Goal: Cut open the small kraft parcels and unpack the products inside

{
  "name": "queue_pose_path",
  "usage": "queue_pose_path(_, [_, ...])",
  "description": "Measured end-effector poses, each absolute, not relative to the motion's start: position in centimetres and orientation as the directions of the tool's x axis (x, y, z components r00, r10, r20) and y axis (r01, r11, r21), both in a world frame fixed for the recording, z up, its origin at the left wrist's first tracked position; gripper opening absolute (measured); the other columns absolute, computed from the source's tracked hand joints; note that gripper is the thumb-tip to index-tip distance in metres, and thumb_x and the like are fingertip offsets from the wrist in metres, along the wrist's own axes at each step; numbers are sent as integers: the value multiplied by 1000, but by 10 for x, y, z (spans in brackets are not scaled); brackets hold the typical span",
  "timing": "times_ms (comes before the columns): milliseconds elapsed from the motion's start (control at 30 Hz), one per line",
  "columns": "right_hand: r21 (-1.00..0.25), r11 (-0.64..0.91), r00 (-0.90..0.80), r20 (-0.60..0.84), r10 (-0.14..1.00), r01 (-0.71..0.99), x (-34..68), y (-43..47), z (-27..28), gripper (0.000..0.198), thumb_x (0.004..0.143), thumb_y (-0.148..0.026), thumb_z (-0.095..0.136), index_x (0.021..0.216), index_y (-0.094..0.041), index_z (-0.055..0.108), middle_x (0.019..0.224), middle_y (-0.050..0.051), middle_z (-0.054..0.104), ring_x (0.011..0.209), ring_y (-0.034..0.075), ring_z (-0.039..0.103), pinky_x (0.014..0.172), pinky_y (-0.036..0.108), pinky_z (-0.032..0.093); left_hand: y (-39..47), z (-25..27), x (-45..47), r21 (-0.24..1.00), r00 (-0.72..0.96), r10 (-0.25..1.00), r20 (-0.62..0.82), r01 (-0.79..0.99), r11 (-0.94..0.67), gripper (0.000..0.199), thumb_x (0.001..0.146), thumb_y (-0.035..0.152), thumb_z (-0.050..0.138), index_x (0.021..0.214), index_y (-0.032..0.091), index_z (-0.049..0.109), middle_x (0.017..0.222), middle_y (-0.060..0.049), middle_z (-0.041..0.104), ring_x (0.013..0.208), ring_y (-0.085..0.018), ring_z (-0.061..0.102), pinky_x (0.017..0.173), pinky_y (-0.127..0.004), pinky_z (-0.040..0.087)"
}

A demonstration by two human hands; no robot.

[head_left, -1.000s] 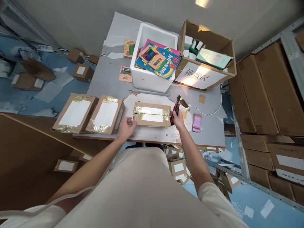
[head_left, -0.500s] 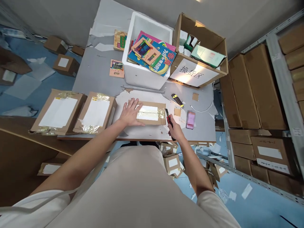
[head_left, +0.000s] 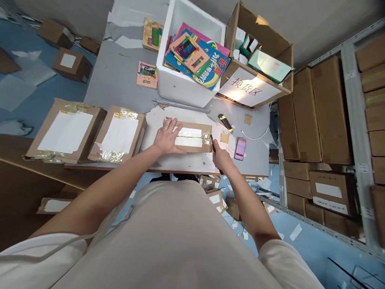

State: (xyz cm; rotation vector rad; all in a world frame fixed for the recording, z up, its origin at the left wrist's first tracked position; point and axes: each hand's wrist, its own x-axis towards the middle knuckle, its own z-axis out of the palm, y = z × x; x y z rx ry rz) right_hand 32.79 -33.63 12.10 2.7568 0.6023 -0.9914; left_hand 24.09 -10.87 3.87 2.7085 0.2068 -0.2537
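A flat cardboard box (head_left: 197, 149) with a white label and shiny tape lies near the table's front edge. My left hand (head_left: 167, 138) rests on the box's left end, palm down and fingers spread. In my right hand (head_left: 223, 159) is a red and black box cutter (head_left: 213, 145), gripped in closed fingers. Its tip is at the taped right end of the box; whether the blade is in the tape is too small to tell. A second cutter, a black and yellow utility knife (head_left: 225, 123), lies behind and to the right of the box.
Two taped parcels (head_left: 66, 132) stand on the left of the table. A white foam bin (head_left: 188, 89) of books and an open carton (head_left: 255, 90) stand at the back. A phone (head_left: 240, 149) lies right of my hand, near a white cable (head_left: 261, 140). Shelving (head_left: 351, 100) flanks the right side.
My right hand has brought the box cutter up against the right end of the box. My left hand stays on the box. The whole view has shifted a little.
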Motion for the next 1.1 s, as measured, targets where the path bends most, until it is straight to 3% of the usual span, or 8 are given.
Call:
queue_pose_path(167, [46,-893,662,-688,297,448,335,-335,127,63,95,-19,34,153,-18,11,105,18,66,84,26,67,76,35,49,-110,40,243,363,960,148,-237,229,-903,128,56,86,55,153,18,9,160,-17,0,145,-42,-5,107,-56,25])
queue_pose_path(333, [-40,-925,599,-751,277,378,339,-336,138,60,94,-19,33,152,-21,16,99,16,67,52,17,63,58,31,50,-113,40,244,373,947,140,-288,245,-895,127,58,85,56,154,19,5,161,-15,-5,144,-42,-10,109,-59,20])
queue_pose_path(567, [-182,-938,621,-710,334,296,332,-349,131,61,92,-23,38,150,-20,19,87,12,68,50,17,61,55,31,50,-116,37,243,391,955,138,-262,236,-890,127,57,83,57,153,18,6,160,-16,-5,144,-42,-11,109,-61,20])
queue_pose_path(700, [-83,-946,679,-676,285,315,318,-347,128,64,91,-20,40,151,-16,20,101,20,66,67,24,67,66,35,51,-117,38,243,371,953,151,-262,244,-896,125,58,82,57,153,18,7,160,-17,-4,144,-43,-9,109,-60,20])
queue_pose_path(833, [-54,-931,695,-651,306,360,299,-359,135,63,92,-19,37,152,-16,19,100,20,68,89,29,66,77,36,47,-117,37,244,367,958,143,-250,230,-901,125,58,81,58,153,16,11,160,-19,-1,145,-42,-6,108,-61,22])
queue_pose_path(1100, [-71,-948,703,-654,279,310,295,-356,125,68,89,-17,42,153,-16,18,110,21,66,93,28,66,76,33,46,-118,39,243,372,966,140,-216,214,-903,122,60,79,58,152,13,15,160,-20,2,145,-43,-1,108,-59,25])
